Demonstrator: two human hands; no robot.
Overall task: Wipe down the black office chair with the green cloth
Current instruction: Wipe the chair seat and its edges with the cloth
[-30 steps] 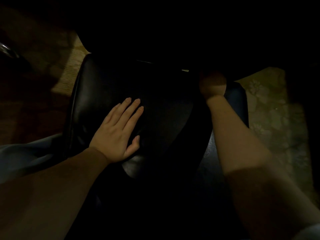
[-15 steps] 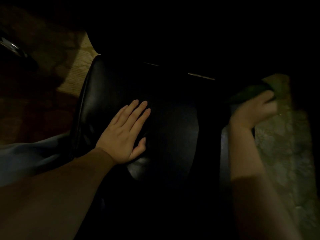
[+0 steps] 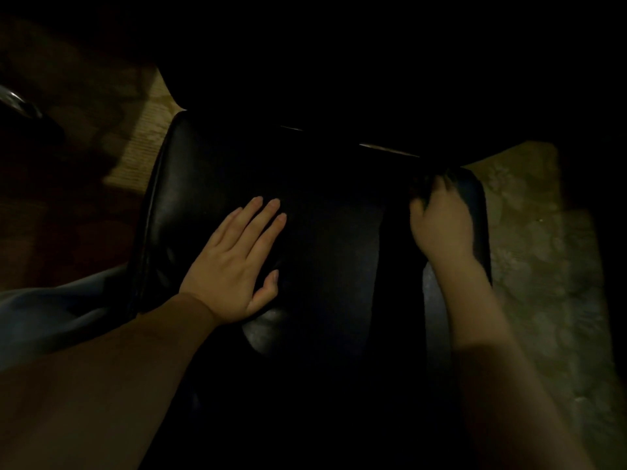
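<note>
The scene is very dark. The black office chair [image 3: 190, 205] fills the middle of the head view, its shiny padded surface facing me. My left hand [image 3: 237, 262] lies flat on it with straight fingers, left of centre. My right hand [image 3: 441, 225] is at the chair's right edge, fingers curled over a dark bunched shape at its fingertips, the green cloth [image 3: 427, 183], whose colour barely shows in the gloom.
A patterned floor covering [image 3: 543, 266] lies to the right of the chair. Pale flooring [image 3: 146, 144] shows at the upper left. Blue-grey fabric [image 3: 57, 313] sits at the left edge beside my forearm. The top of the view is black.
My right hand came back left from beyond the chair's right edge onto the chair's right side. My left hand stayed flat in place.
</note>
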